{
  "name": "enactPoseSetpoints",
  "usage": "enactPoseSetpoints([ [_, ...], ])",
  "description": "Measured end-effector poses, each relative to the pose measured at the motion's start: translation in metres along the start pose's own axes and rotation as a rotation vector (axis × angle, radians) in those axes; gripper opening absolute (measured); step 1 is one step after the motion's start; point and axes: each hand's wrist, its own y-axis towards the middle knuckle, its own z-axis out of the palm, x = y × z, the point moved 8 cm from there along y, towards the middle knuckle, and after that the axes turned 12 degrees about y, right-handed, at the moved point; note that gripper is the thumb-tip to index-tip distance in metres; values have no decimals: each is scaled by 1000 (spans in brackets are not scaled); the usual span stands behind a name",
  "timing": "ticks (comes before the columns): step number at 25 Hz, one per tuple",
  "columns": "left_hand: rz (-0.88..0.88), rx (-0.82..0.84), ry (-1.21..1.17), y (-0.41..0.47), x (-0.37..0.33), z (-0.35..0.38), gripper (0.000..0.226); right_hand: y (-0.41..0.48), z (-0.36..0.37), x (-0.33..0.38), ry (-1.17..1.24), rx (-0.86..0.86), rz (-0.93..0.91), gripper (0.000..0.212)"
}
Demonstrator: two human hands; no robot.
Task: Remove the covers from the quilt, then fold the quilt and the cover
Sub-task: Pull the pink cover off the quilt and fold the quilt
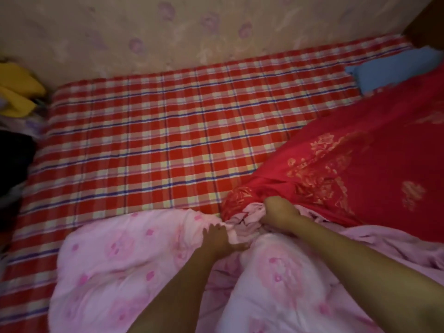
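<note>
A pink quilt [125, 263] with darker pink flowers lies bunched on the near part of the bed. A red cover [374, 150] with gold embroidery spreads over the right side, and its pale pink lining shows at the opening. My left hand [218, 239] grips a fold of the pink quilt near the cover's mouth. My right hand [278, 212] grips the gathered edge of the red cover where the red cloth meets the lining. The rest of the quilt inside the cover is hidden.
A red, white and blue checked sheet [153, 131] covers the mattress up to the flowered wall [168, 32]. A blue pillow [394, 70] lies at the far right. Yellow cloth [19, 92] and dark clothes [12, 164] are piled at the left edge.
</note>
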Motion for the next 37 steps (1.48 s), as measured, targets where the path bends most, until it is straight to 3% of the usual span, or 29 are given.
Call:
enactPoseSetpoints([
  [2,36,-84,39,0,-5,-18,138,-8,-23,1,34,21,-56,25],
  [5,73,-181,-30,6,-17,-39,121,-17,-59,8,82,50,-140,20],
  [8,-14,-75,60,-1,-25,-49,105,-17,-78,21,34,43,-187,19],
  [11,-18,-152,212,-23,-39,-76,63,-13,-113,26,-10,-96,-200,15],
  [17,-112,-359,262,-86,-77,-123,41,-47,-197,-7,14,-340,-252,21],
  [21,-29,-444,183,-147,-93,-184,27,-57,-284,-91,145,-512,-72,26],
  [24,102,-452,72,-189,-112,-193,20,-72,-325,-192,253,-605,186,34],
  [26,181,-397,-14,-203,-130,-187,14,-77,-315,-237,220,-522,346,40],
  [27,194,-352,-11,-205,-140,-183,18,-77,-305,-241,128,-403,400,43],
  [29,239,-302,2,-206,-162,-174,25,-71,-287,-218,-9,-184,375,46],
  [32,303,-259,-18,-204,-177,-160,11,-61,-274,-90,-44,-153,-135,54],
  [34,300,-179,-65,-204,-170,-146,15,-73,-231,7,-5,-119,-502,82],
  [35,304,-128,-104,-206,-167,-139,20,-73,-192,35,-87,13,-563,98],
  [37,319,-59,-144,-213,-157,-122,20,-58,-116,40,-355,285,-451,109],
])
